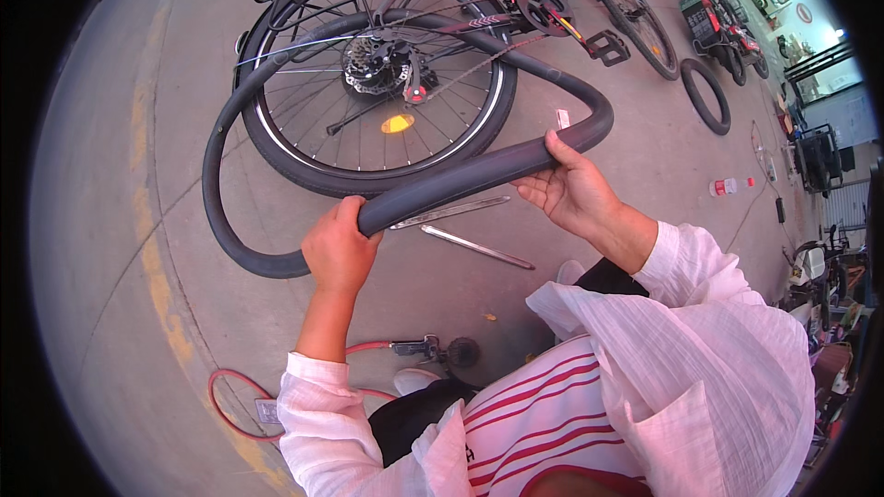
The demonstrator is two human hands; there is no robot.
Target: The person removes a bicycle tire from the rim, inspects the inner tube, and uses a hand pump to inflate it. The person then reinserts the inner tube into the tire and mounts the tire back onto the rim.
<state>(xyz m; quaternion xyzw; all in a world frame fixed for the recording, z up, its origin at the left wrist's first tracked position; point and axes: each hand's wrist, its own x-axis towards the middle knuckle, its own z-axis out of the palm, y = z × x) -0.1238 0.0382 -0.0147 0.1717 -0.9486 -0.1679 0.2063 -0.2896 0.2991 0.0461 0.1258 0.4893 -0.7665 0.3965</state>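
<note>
Black rubber tube [460, 181] is held above the floor [249, 313], partly in front of the bicycle wheel [376, 64]. Left hand [341, 244] encircles it; right hand [578, 195] steadies it, thumb uppermost. Likely light, pliable: grasp the thick section.

- Grey concrete floor [97, 221], worn yellow stripe [150, 253] at nine o'clock
- Bicycle [539, 9] at twelve
- Black tyre [717, 128] at two o'clock
- Red-capped bottle [726, 187] at three
- Two silver bars [479, 248] near the dial's centre
- Red hose [211, 393] at eight o'clock

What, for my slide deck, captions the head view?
Left hand and right hand hold a black inner tube before a rear bicycle wheel.
</note>
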